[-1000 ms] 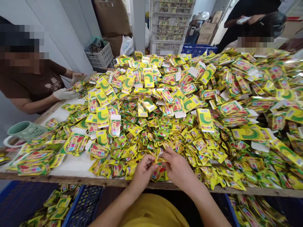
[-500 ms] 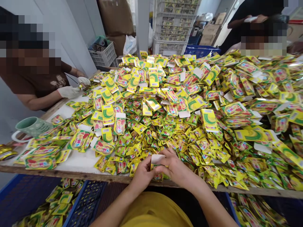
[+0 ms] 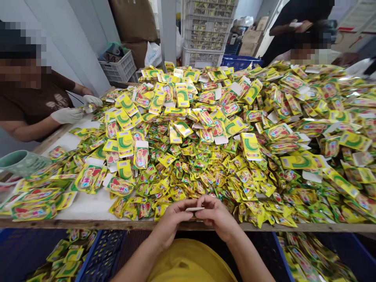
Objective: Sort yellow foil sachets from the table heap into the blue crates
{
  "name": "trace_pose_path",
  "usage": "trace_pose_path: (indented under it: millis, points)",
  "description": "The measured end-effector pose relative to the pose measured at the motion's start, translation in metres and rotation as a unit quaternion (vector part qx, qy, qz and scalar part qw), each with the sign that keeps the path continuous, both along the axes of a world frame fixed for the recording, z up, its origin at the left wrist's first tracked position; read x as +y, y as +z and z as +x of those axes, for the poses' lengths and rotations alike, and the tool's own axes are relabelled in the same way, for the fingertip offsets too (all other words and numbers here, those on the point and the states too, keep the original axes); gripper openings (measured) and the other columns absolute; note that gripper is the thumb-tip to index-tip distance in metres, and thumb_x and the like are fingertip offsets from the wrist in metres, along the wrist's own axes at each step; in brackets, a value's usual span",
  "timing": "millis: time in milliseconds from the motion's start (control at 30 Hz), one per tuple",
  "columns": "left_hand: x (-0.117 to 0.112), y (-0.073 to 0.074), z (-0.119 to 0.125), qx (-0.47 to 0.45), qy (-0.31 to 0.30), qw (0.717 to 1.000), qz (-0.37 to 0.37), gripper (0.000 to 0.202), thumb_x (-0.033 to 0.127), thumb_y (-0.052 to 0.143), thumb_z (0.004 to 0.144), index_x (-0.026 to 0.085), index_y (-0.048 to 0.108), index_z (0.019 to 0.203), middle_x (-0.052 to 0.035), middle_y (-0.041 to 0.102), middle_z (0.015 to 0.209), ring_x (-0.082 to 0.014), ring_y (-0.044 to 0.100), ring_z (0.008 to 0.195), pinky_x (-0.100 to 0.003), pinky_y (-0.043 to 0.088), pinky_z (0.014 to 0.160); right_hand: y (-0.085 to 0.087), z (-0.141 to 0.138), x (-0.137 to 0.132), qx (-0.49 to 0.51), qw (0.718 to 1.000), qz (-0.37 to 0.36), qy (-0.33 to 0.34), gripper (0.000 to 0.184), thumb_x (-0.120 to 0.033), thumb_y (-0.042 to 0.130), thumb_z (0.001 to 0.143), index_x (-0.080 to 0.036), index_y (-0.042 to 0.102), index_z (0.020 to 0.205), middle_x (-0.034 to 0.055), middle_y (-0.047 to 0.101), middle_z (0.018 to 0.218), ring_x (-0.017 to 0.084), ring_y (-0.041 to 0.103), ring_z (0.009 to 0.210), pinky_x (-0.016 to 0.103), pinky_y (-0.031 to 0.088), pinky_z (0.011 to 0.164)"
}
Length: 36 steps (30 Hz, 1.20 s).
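Observation:
Low at the front edge of the table, my left hand [image 3: 172,217] and my right hand [image 3: 217,215] meet with fingers closed on one small carton [image 3: 194,209]. Only the pale flap end of it shows between my thumbs; the rest is hidden by my fingers. Just beyond my hands spreads a heap of small yellow-green candy sachets [image 3: 188,172]. Flat yellow cartons with green swirls [image 3: 250,146] lie on top and behind, several with white flaps open.
A co-worker's gloved hands [image 3: 69,115] work at the left. A green mug [image 3: 25,163] stands on the table [image 3: 88,203]. Blue crates [image 3: 100,250] sit below the wooden edge. Stacked white crates [image 3: 204,35] rise behind; another person [image 3: 293,23] is at the far right.
The carton has tipped in my hands, so its front and raised flap no longer show, only a thin pale end. The view has shifted slightly right.

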State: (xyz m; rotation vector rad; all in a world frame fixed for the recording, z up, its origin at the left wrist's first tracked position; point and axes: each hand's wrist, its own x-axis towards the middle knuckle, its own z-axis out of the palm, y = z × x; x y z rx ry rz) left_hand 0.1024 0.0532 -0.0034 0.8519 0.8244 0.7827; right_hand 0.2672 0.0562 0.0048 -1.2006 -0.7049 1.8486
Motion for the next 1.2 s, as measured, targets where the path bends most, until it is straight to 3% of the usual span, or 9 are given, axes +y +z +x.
trace_pose_path:
  millis: [100, 233, 300, 600, 767, 900, 1000, 1133, 1200]
  points:
    - [0.006, 0.002, 0.005, -0.007, 0.056, 0.998, -0.024, 0.030, 0.017, 0.065, 0.071, 0.015, 0.072, 0.101, -0.0081, 0.073, 0.101, -0.0238, 0.063, 0.097, -0.036, 0.045, 0.091, -0.004, -0.006, -0.001, -0.033, 0.997, 0.033, -0.066, 0.014, -0.021, 0.079, 0.057, -0.017, 0.067, 0.064, -0.0064, 0.051, 0.051, 0.002, 0.028, 0.039, 0.015, 0.017, 0.035]
    - [0.010, -0.007, 0.003, 0.074, 0.140, 0.986, 0.044, 0.025, 0.029, 0.070, 0.075, 0.018, 0.074, 0.097, -0.0072, 0.074, 0.102, -0.0227, 0.063, 0.100, -0.034, 0.044, 0.094, -0.008, -0.005, 0.001, -0.070, 0.986, 0.137, -0.061, 0.023, -0.038, 0.073, 0.072, -0.021, 0.077, 0.087, 0.0035, 0.067, 0.085, 0.008, 0.052, 0.056, 0.021, 0.047, 0.049]
    - [0.011, -0.014, 0.001, 0.119, 0.152, 0.978, 0.077, 0.027, 0.031, 0.072, 0.074, 0.021, 0.074, 0.100, -0.0065, 0.074, 0.105, -0.0229, 0.064, 0.101, -0.034, 0.045, 0.095, -0.008, -0.004, 0.003, -0.099, 0.982, 0.150, -0.067, 0.025, -0.042, 0.073, 0.072, -0.021, 0.078, 0.086, 0.0046, 0.068, 0.086, 0.011, 0.056, 0.058, 0.025, 0.052, 0.052]
    - [0.016, -0.019, 0.001, 0.171, 0.128, 0.958, 0.190, 0.023, 0.030, 0.065, 0.081, 0.021, 0.071, 0.101, -0.0053, 0.073, 0.102, -0.0188, 0.066, 0.092, -0.027, 0.051, 0.082, -0.006, -0.005, 0.008, -0.083, 0.988, 0.100, -0.089, 0.029, -0.038, 0.084, 0.058, -0.018, 0.074, 0.078, -0.0008, 0.064, 0.060, 0.011, 0.058, 0.053, 0.023, 0.054, 0.051]
    - [0.020, -0.018, 0.002, 0.206, 0.127, 0.942, 0.231, 0.012, 0.024, 0.063, 0.082, 0.018, 0.070, 0.089, -0.0028, 0.071, 0.082, -0.0146, 0.064, 0.073, -0.023, 0.051, 0.067, -0.008, -0.005, 0.010, -0.081, 0.988, 0.090, -0.092, 0.029, -0.036, 0.085, 0.055, -0.017, 0.072, 0.072, -0.0010, 0.065, 0.058, 0.012, 0.059, 0.049, 0.024, 0.052, 0.048]
    - [0.023, -0.018, 0.002, 0.199, 0.114, 0.928, 0.295, 0.009, 0.022, 0.066, 0.080, 0.018, 0.072, 0.085, -0.0044, 0.071, 0.083, -0.0162, 0.065, 0.077, -0.026, 0.051, 0.073, -0.009, -0.001, 0.012, -0.088, 0.988, 0.101, -0.070, 0.025, -0.036, 0.084, 0.056, -0.018, 0.070, 0.065, -0.0009, 0.065, 0.059, 0.014, 0.061, 0.051, 0.027, 0.052, 0.050]
    - [0.025, -0.021, -0.003, 0.182, 0.116, 0.914, 0.345, 0.008, 0.021, 0.067, 0.081, 0.019, 0.073, 0.086, -0.0055, 0.073, 0.086, -0.0172, 0.066, 0.082, -0.029, 0.052, 0.078, -0.009, 0.004, 0.014, -0.134, 0.978, 0.160, -0.017, 0.021, -0.034, 0.082, 0.060, -0.019, 0.071, 0.070, -0.0003, 0.065, 0.064, 0.014, 0.060, 0.055, 0.028, 0.050, 0.054]
    - [0.025, -0.026, -0.013, 0.202, 0.094, 0.887, 0.404, 0.019, 0.020, 0.068, 0.082, 0.023, 0.073, 0.100, -0.0058, 0.074, 0.094, -0.0173, 0.067, 0.088, -0.030, 0.053, 0.083, -0.013, 0.006, 0.012, -0.253, 0.922, 0.295, 0.000, 0.016, -0.022, 0.079, 0.065, -0.021, 0.072, 0.080, 0.0013, 0.065, 0.077, 0.014, 0.057, 0.067, 0.026, 0.044, 0.059]
    - [0.023, -0.028, -0.016, 0.216, 0.079, 0.875, 0.426, 0.024, 0.021, 0.068, 0.081, 0.024, 0.071, 0.104, -0.0062, 0.073, 0.099, -0.0180, 0.067, 0.092, -0.031, 0.052, 0.086, -0.017, 0.004, 0.008, -0.274, 0.905, 0.326, -0.011, 0.011, -0.019, 0.074, 0.071, -0.021, 0.070, 0.082, 0.0024, 0.065, 0.081, 0.015, 0.057, 0.071, 0.025, 0.043, 0.060]
